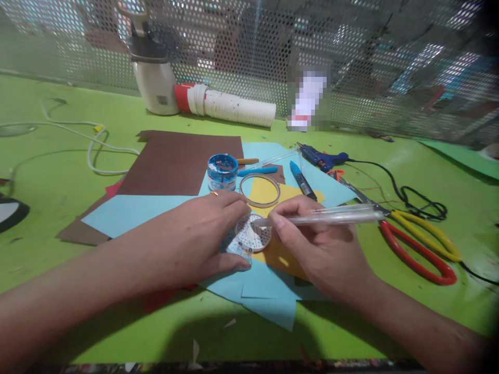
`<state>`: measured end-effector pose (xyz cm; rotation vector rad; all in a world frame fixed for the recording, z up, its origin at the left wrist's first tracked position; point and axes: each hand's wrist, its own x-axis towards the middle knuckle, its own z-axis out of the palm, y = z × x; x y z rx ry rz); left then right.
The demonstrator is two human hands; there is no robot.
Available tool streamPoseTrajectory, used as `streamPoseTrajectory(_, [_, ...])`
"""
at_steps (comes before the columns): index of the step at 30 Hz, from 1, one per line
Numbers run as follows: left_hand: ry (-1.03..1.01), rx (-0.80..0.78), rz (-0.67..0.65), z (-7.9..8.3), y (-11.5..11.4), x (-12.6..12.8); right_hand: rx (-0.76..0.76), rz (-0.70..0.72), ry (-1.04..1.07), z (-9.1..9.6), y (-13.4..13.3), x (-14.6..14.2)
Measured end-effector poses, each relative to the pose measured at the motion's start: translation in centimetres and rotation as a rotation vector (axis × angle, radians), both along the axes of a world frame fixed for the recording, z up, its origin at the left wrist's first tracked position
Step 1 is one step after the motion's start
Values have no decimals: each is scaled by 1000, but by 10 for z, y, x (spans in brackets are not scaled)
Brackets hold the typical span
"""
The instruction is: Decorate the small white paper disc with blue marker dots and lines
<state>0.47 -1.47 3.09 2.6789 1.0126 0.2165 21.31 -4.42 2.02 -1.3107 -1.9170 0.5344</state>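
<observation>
A small round white disc point(262, 240) with dark and bluish marks lies on yellow paper. My left hand point(202, 231) reaches over from the left, its curved fingers and thumb around the disc's left side, holding it. Part of the disc and a bluish patterned piece beneath are hidden by that hand. Between the thumb and fingers of my right hand point(315, 236) is a clear-barrelled pen point(339, 214), its tip over the disc. Just behind the disc rests a thin round hoop point(242, 193). An uncapped jar of blue paint point(222, 179) stands beyond my left fingers.
Brown paper point(183, 163) and light blue paper point(268, 314) cover the middle of the green table point(58, 176). To the right lie scissors point(417, 254), a blue glue gun point(323, 157) and a blue marker point(302, 181). A spray bottle point(155, 85) and stacked cups point(237, 106) are behind.
</observation>
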Motion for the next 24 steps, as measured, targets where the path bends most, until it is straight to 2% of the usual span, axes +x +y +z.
streamPoseTrajectory(13, [0,-11,3,0,2,1,-33,2,1,1,1,-1])
streamPoseTrajectory(24, [7,-2,3,-1,2,0,13,12,-7,-1,1,0])
